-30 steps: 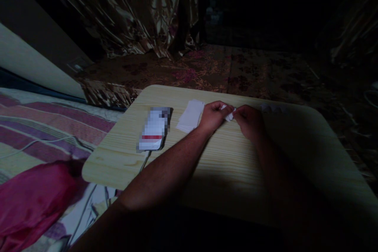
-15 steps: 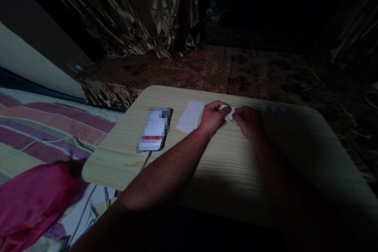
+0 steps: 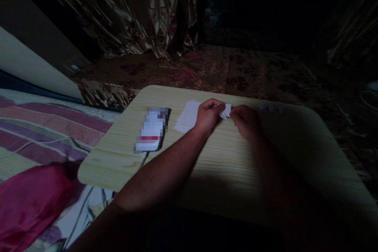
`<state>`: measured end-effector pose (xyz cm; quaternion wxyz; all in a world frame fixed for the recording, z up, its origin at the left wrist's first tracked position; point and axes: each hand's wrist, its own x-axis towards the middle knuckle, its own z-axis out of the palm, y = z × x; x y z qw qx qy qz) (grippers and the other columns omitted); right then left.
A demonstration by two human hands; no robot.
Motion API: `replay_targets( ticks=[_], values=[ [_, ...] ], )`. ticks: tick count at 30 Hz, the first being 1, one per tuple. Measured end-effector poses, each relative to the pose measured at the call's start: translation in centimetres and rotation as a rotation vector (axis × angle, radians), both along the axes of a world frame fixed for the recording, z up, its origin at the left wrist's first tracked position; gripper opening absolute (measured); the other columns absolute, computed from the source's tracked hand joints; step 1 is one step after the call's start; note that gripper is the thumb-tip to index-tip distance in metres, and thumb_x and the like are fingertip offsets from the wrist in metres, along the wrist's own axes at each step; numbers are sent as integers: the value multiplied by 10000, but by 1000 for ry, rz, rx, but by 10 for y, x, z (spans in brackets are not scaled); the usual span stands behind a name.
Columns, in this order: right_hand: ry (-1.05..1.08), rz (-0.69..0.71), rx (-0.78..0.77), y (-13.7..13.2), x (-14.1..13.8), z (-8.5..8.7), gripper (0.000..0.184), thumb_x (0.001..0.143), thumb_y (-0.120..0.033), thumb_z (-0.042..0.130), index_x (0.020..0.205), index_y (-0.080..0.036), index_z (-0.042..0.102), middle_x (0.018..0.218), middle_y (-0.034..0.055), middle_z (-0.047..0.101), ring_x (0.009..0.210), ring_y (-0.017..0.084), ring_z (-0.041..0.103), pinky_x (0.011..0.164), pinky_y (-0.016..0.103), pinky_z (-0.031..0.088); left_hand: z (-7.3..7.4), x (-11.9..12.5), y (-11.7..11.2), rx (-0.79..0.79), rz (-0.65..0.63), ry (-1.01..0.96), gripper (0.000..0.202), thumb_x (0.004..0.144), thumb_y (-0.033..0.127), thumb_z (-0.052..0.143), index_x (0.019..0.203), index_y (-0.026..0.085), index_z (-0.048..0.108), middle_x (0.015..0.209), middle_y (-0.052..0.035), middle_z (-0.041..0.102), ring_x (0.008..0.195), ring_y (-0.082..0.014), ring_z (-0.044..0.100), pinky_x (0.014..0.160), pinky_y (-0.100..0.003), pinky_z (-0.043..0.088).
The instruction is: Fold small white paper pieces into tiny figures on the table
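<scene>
My left hand (image 3: 208,115) and my right hand (image 3: 246,120) meet over the far middle of a light wooden table (image 3: 224,161). Both pinch a small piece of white paper (image 3: 226,111) between their fingertips, just above the tabletop. A thin stack of white paper sheets (image 3: 186,115) lies flat right beside my left hand. Some small white folded pieces (image 3: 270,107) rest in shadow beyond my right hand.
A phone (image 3: 150,130) with a cable lies on the table's left part. Striped bedding (image 3: 41,126) and a red cloth (image 3: 32,197) are on the left. Patterned fabric (image 3: 206,69) and curtains fill the dark background.
The hands stay together on the small paper, with the fingers shifting slightly. The view has drifted a little to the right.
</scene>
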<state>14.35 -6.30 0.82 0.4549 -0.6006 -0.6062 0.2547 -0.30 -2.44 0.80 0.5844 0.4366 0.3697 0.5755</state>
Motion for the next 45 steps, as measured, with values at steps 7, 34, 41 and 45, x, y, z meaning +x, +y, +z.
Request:
replay_targets(
  ticks=[7,34,41,45],
  values=[
    [-19,15,11,1,1,-3,232,823,-418,594,812,-192,650,577,-7,604,577,158,568,559,269,421,-1,-1,2,-24,-5,-60,137,646,256,752,668,150,667,636,2,653,592,-108,556,596,-242,423],
    [253,134,86,4,-4,-6,321,746,-248,648,1065,-214,624,928,32,704,768,168,679,630,284,529,0,-1,1,-59,-101,-78,255,588,216,779,824,155,704,630,17,659,549,-110,583,565,-245,442],
    [111,181,112,-1,1,-1,140,801,-269,620,908,-220,695,934,36,715,765,163,666,648,283,522,-2,-1,2,-45,-119,-37,239,588,196,776,806,154,689,637,13,668,544,-103,581,559,-234,430],
    [78,198,98,-3,5,4,145,814,-312,640,908,-218,698,867,29,717,715,159,661,625,280,507,-2,-1,2,-49,-142,-22,224,600,185,762,811,147,697,651,-2,677,559,-108,593,570,-236,438]
  ],
)
